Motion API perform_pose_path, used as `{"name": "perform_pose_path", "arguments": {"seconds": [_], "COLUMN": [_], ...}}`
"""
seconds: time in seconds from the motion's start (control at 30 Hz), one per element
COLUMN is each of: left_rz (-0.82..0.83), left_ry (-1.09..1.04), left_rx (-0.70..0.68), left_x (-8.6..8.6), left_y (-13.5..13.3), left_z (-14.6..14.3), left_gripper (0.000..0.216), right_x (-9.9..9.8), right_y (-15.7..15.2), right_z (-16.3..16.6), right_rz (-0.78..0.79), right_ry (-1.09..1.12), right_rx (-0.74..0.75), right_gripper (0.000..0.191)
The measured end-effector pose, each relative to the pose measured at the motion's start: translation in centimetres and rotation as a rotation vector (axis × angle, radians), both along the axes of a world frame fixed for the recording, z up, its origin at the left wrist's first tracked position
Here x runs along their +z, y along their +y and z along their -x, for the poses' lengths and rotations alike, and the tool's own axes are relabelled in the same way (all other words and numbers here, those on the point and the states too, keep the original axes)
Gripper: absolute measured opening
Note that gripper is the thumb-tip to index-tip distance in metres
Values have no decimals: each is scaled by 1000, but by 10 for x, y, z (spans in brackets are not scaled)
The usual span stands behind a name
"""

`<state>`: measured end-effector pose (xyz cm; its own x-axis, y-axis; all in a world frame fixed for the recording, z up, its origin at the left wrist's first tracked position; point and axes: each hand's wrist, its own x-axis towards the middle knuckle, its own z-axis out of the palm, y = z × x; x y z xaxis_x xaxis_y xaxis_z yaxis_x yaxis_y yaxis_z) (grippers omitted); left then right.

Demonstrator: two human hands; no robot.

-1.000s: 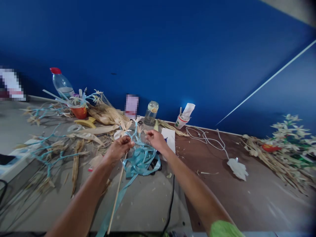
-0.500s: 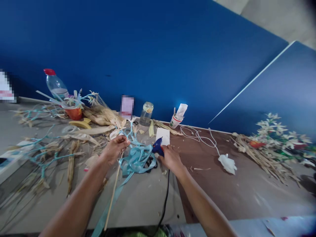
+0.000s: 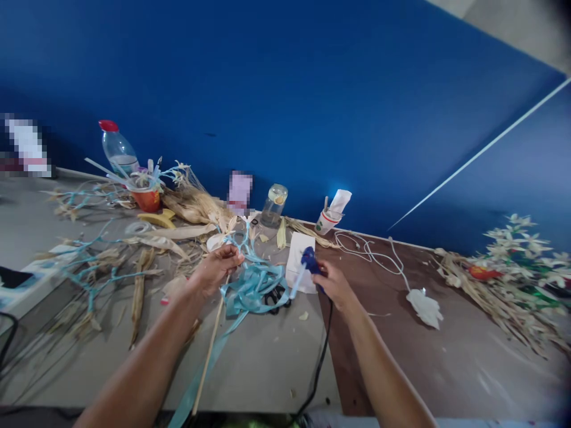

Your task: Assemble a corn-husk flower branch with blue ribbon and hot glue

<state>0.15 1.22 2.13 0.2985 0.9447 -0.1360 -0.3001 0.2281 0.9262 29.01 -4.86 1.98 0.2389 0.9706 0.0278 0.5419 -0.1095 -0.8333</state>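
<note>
My left hand (image 3: 218,267) pinches the upper part of a thin pale stick (image 3: 209,356), whose lower end reaches the table's front edge. Light blue wrapped twigs (image 3: 244,238) with pale flowers rise just beyond those fingertips. Between my hands lies a loose heap of light blue ribbon (image 3: 256,285), and one strip trails toward me. Fingers of my right hand (image 3: 332,282) are closed round a blue glue gun (image 3: 308,258) over a white paper (image 3: 295,246). A translucent glue stick (image 3: 298,284) juts from the gun, and its black cord (image 3: 321,356) runs down.
Black-handled scissors (image 3: 275,299) lie partly under the ribbon. Dried husks (image 3: 143,291) and blue wrapped branches (image 3: 91,282) cover the left side. Behind stand a glass jar (image 3: 274,208), a paper cup (image 3: 328,221) and a red cup (image 3: 147,199). A white cable (image 3: 366,252) lies right.
My right hand has moved the glue gun right and turned it, so its glue stick now shows. My left hand keeps its pinch on the stick. The whole view has shifted slightly.
</note>
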Motion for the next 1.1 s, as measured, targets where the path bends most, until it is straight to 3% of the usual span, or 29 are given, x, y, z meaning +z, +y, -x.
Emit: {"name": "perform_pose_path", "arguments": {"seconds": [0.07, 0.13, 0.23, 0.37, 0.63, 0.83, 1.1], "left_rz": [1, 2, -5, 9, 21, 40, 43], "left_ry": [2, 9, 5, 20, 12, -1, -9], "left_rx": [3, 7, 9, 15, 23, 7, -12], "left_x": [-2, -4, -5, -4, -2, 0, 1], "left_y": [1, 2, 2, 1, 1, 1, 0], "left_z": [-1, -1, -1, 0, 1, -1, 0], "left_gripper": [29, 29, 27, 27, 27, 28, 26], "right_x": [9, 18, 27, 28, 7, 2, 14], "right_y": [-5, -11, -19, -27, -32, -31, -31], "right_z": [-1, 6, 30, 68, 92, 92, 96], "right_rz": [-72, -148, -130, 25, 151, 98, -42], "right_ry": [361, 637, 803, 742, 579, 471, 336], "right_rx": [-15, 96, 292, 442, 410, 418, 439], "right_gripper": [25, 23, 27, 41, 40, 35, 28]}}
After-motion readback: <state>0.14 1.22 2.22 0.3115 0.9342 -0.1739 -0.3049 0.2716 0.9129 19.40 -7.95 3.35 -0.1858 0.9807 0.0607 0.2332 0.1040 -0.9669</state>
